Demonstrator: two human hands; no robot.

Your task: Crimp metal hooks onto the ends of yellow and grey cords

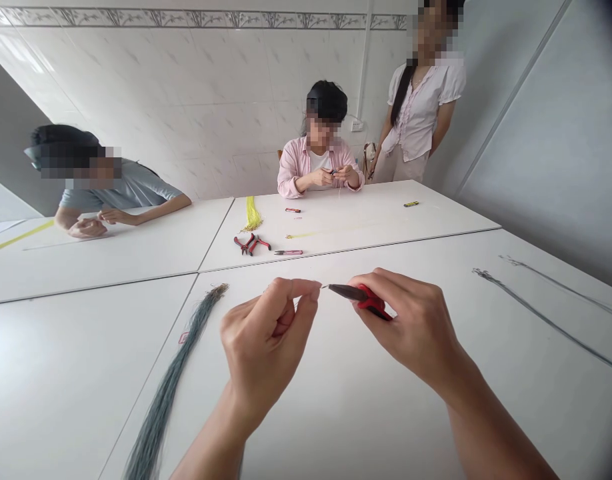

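Observation:
My left hand (266,340) pinches a tiny, thin piece between thumb and forefinger; it is too small to name surely, perhaps a cord end. My right hand (411,320) grips red-handled pliers (349,292), their dark narrow jaws pointing left. The pliers' tip meets or nearly meets the thin piece just off my left fingertips. To the left of my left hand, a long bundle of grey-green cords (179,373) lies on the white table (346,427). Its brownish knotted end points away from me.
Thinner grey cords (546,313) lie at right. Beyond the table seam are more red-handled pliers (252,245), pink thread snips (289,253), a yellow cord bundle (252,213) and a yellow cutter (411,204). Two people sit across the table; another person stands at the back right.

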